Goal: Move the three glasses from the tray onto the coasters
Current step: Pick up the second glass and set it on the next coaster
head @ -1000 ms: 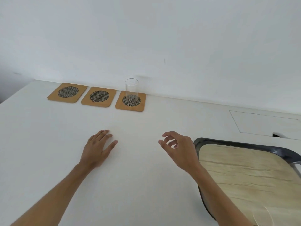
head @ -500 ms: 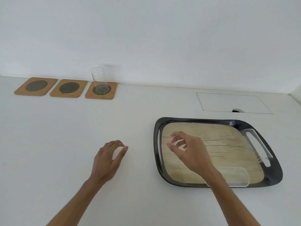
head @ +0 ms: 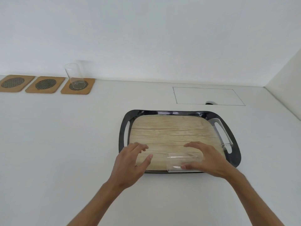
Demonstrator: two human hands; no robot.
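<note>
Clear glass tumbler (head: 184,162) lies on its side at near edge of black-rimmed, wood-look tray (head: 179,113); right hand (head: 210,159) wraps it w/ fingers (head: 192,145) curled over, thumb underneath. Left hand (head: 130,162) hovers beside, fingers apart, holding nothing. 2nd tumbler (head: 219,132) lies by tray's right handle; 3rd (head: 74,75) stands upright on rightmost of three cork coasters (head: 47,84).

Three coasters sit in a row at the table's (head: 65,144) far left edge by the wall; an upright glass (head: 74,75) stands on the rightmost coaster (head: 78,86). The tray (head: 179,112) lies well right and nearer, holding two glasses on their sides (one (head: 184,162) at its near edge, the other (head: 220,132) along its right side)
</note>
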